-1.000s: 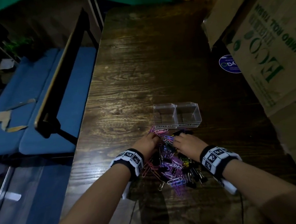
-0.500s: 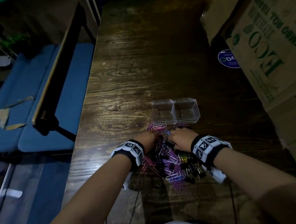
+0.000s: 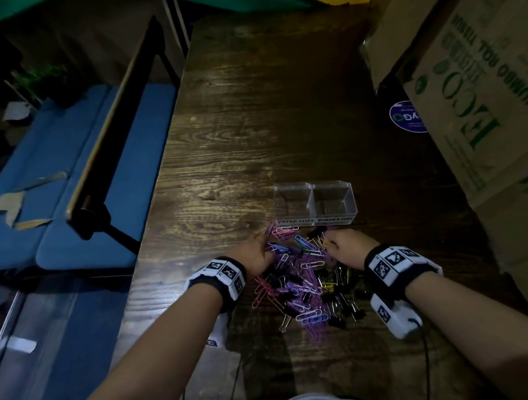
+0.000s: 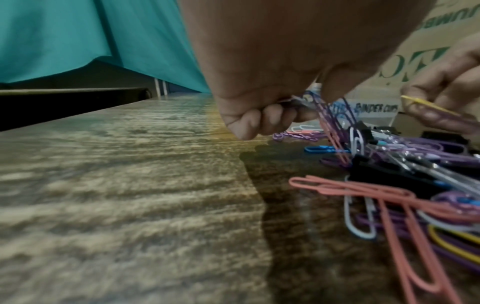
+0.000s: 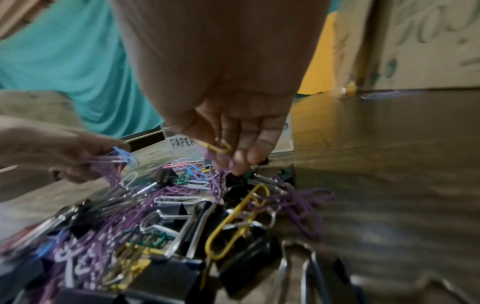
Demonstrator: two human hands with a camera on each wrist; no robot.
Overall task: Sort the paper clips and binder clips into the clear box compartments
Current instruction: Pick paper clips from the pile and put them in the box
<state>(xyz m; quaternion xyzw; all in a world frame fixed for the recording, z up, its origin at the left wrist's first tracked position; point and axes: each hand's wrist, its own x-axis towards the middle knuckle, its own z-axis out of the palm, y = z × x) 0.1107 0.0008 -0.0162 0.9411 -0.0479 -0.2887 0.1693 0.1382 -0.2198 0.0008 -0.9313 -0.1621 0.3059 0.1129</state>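
Cardboard boxes (image 3: 484, 88) beside table (image 3: 264, 119); blue bench (image 3: 60, 174).

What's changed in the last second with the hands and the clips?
Little moved. Both hands shifted slightly toward the clear box: the left hand now holds a bunch of purple clips, the right hand pinches a yellow clip. The box is still empty; the pile stays put.

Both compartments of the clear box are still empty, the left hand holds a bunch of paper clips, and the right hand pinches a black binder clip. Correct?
Not quite: the right hand pinches a yellow paper clip, as the right wrist view shows. The rest stands.
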